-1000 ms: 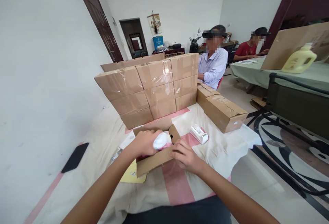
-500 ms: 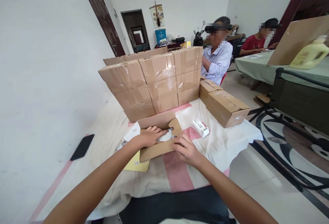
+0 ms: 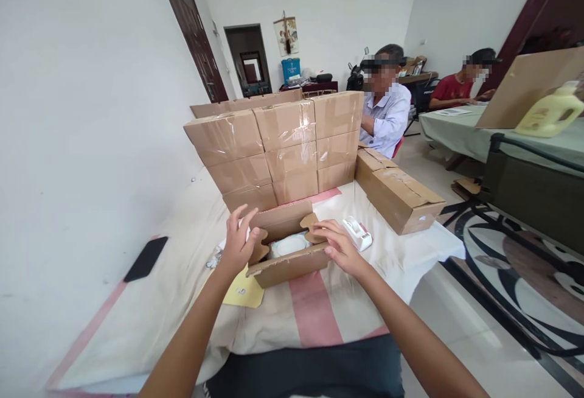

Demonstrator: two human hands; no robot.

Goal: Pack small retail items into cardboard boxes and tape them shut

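Observation:
A small open cardboard box (image 3: 287, 267) sits on the cloth-covered table (image 3: 314, 307) in front of me, with a white wrapped item (image 3: 288, 244) lying inside. My left hand (image 3: 237, 243) presses against the box's left side flap, fingers spread. My right hand (image 3: 340, 246) rests on the right side flap, fingers loosely apart. Neither hand holds anything.
A stack of sealed cardboard boxes (image 3: 278, 148) stands behind the open box, another long box (image 3: 396, 194) to the right. A white tape dispenser (image 3: 356, 232), a yellow paper (image 3: 241, 291) and a black phone (image 3: 146, 258) lie on the table. Two people sit beyond, near a green table (image 3: 460, 133).
My left hand left the white item inside the box and moved out to the left flap. My right hand shifted from the front wall to the right flap.

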